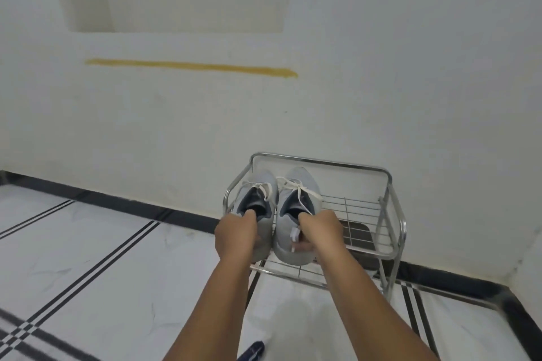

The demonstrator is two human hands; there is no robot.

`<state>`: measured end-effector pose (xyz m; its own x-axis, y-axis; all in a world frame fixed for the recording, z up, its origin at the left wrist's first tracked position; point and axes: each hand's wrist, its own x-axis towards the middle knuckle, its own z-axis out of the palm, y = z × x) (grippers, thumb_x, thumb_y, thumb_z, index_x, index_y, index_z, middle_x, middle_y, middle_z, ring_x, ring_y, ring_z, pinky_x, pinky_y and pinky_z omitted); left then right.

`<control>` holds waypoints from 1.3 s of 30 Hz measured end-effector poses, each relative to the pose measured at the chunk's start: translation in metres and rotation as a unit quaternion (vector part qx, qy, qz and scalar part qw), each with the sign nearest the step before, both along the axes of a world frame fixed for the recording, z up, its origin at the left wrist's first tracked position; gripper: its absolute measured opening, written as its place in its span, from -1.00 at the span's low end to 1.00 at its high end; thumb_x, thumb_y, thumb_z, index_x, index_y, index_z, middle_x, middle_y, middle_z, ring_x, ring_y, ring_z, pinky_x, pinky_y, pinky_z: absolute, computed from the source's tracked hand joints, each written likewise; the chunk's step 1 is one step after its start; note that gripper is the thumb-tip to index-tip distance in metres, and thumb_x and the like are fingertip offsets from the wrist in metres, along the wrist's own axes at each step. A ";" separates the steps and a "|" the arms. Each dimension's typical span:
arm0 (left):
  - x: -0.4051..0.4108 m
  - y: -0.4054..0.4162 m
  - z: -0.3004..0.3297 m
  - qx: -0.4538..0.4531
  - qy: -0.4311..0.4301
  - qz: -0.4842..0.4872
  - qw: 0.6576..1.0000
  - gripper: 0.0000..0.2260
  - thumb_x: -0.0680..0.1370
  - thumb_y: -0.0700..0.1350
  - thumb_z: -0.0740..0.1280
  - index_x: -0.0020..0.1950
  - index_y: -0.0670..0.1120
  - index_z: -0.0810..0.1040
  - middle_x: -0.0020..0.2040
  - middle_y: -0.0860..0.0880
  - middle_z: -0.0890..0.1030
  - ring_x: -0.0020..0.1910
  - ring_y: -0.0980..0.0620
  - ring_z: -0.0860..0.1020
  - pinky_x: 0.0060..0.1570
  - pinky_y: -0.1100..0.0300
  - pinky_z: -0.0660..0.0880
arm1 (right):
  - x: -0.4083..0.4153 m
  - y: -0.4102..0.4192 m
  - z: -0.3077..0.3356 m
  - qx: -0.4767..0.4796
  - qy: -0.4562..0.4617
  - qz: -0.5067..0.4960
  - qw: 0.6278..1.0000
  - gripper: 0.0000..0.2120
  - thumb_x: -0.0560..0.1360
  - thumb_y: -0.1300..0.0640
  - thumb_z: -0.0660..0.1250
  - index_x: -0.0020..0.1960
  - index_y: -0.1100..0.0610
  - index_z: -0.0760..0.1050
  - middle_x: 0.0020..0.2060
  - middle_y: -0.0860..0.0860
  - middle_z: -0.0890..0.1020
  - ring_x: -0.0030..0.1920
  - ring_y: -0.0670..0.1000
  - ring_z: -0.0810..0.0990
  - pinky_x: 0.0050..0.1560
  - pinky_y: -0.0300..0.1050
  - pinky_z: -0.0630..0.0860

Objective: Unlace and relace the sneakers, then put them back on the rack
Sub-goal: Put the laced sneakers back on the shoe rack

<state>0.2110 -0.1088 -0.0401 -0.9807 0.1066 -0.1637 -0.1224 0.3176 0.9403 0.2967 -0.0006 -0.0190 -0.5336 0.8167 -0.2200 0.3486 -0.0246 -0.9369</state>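
Note:
Two light grey sneakers with white laces sit side by side on the top wire shelf of a chrome shoe rack, toes toward the wall. My left hand grips the heel of the left sneaker, thumb inside the collar. My right hand grips the heel of the right sneaker the same way. Both sneakers' laces are tied in loose bows over the tongues. The heels overhang the shelf's front edge.
The rack stands against a white wall, with a dark item on its lower shelf. The floor is white marble tile with black stripes and a black skirting along the wall. A dark blue piece of fabric shows at the bottom edge.

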 end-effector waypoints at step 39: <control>-0.149 0.106 -0.090 -0.044 0.214 -0.091 0.972 -0.58 0.40 0.00 0.50 0.17 -0.02 0.43 0.00 0.01 0.60 -0.02 -0.04 0.56 -0.09 0.08 0.50 | -0.131 0.135 -0.113 0.248 -0.110 0.140 0.952 0.01 0.17 -0.34 0.49 0.46 -0.07 0.09 0.23 0.04 0.45 0.21 0.09 0.49 0.09 0.04 0.53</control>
